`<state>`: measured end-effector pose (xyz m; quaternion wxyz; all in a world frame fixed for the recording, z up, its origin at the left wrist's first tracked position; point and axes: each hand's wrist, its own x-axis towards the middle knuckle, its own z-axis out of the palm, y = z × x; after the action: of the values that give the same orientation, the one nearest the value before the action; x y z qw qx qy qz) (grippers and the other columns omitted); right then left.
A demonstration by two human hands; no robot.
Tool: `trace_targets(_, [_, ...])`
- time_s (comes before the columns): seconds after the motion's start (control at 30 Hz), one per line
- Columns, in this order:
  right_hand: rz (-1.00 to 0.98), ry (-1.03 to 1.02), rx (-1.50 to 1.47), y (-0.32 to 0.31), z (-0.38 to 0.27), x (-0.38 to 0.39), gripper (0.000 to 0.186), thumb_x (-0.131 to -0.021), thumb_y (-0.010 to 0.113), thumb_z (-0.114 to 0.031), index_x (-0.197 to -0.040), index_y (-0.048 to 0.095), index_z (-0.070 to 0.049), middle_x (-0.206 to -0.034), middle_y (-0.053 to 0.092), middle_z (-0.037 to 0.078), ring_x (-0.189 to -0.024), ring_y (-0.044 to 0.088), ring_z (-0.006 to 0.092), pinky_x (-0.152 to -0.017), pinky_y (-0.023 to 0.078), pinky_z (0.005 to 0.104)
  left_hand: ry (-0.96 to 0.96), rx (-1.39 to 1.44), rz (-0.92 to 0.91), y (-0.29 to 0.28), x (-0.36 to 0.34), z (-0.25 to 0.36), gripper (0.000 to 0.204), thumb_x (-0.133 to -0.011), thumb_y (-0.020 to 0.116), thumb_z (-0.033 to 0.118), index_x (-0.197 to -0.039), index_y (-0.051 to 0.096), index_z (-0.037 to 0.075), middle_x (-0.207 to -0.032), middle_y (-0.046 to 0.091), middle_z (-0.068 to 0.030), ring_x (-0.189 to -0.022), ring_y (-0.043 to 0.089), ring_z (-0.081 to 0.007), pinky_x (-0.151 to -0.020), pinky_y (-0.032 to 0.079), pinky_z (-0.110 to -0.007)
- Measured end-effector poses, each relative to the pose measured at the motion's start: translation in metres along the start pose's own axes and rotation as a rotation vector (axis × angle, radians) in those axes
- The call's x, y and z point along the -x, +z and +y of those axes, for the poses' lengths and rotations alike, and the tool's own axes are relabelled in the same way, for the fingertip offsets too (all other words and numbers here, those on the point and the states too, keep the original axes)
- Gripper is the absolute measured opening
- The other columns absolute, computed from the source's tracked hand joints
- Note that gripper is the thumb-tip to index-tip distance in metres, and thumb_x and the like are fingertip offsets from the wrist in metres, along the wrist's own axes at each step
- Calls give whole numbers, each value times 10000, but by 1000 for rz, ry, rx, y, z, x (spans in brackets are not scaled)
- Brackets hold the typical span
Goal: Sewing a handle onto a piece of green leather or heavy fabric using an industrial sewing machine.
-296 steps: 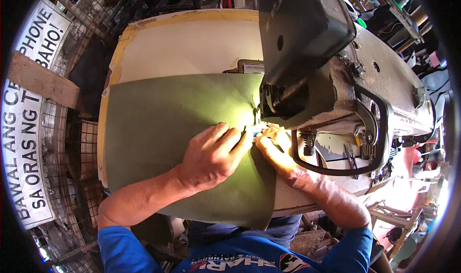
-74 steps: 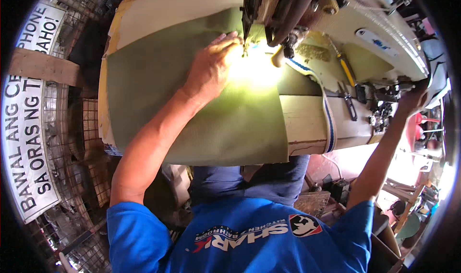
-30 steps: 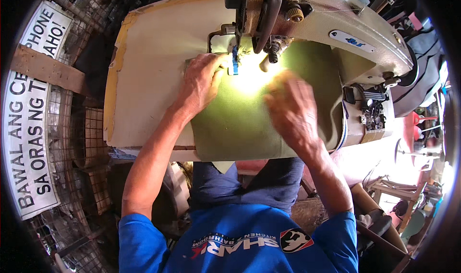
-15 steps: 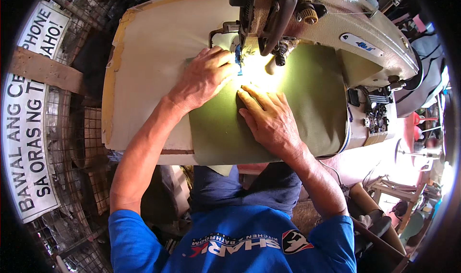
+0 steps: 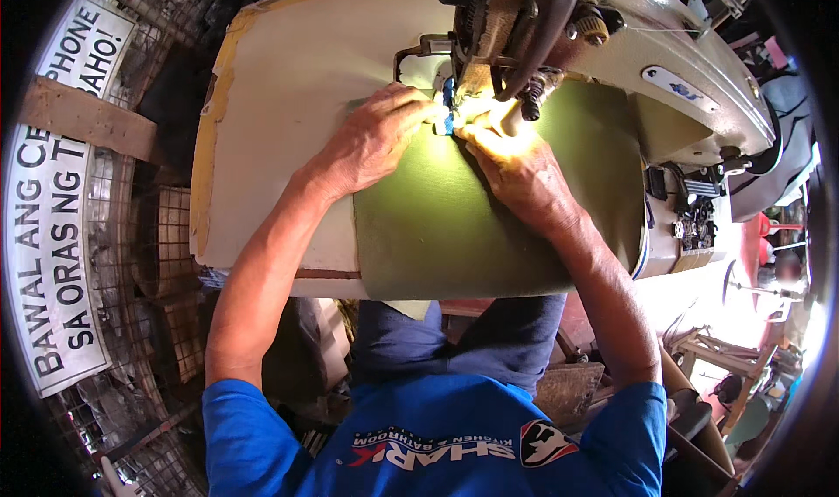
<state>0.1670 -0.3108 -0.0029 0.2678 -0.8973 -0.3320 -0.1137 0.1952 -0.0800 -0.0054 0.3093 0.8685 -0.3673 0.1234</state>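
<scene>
A sheet of olive-green material lies under the head of a sewing machine. Beside the needle area shows a small blue piece, lit brightly by the lamp. My left hand rests at the sheet's far left corner, its fingers bent and pressed together against the left side of the blue piece. From the right, my right hand reaches close under the machine head, thumb and fingers drawn together by the blue piece's near end. Glare and the fingers themselves hide what each fingertip grips.
A pale work surface with worn tape along its edge extends left of the sheet. The machine's arm spans the upper right, above a bobbin winder. Wire mesh and a lettered sign stand at far left.
My right hand has gone from lying spread on the green sheet to a closed grip nearer the needle. My left hand stays beside the blue piece. The whole view has shifted slightly.
</scene>
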Motion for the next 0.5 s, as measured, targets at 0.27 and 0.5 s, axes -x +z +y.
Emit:
trace_targets(0.27, [59, 26, -105, 2, 7, -1, 192, -855, 669, -50, -1044, 678, -20, -1098, 612, 148, -1045, 603, 308, -914, 488, 389, -90, 83, 18, -3, 1, 2, 302, -836, 610, -17, -1130, 598, 48, -1059, 616, -114, -1024, 598, -308, -896, 494, -406])
trace_targets(0.5, [50, 86, -220, -2, 5, -5, 201, -853, 674, -56, -1050, 678, -21, -1090, 624, 136, -1036, 612, 296, -908, 491, 378, 38, 1, -38, -3, -2, -3, 130, -821, 635, 9, -946, 670, 19, -1038, 617, -85, -959, 589, -269, -860, 500, -378])
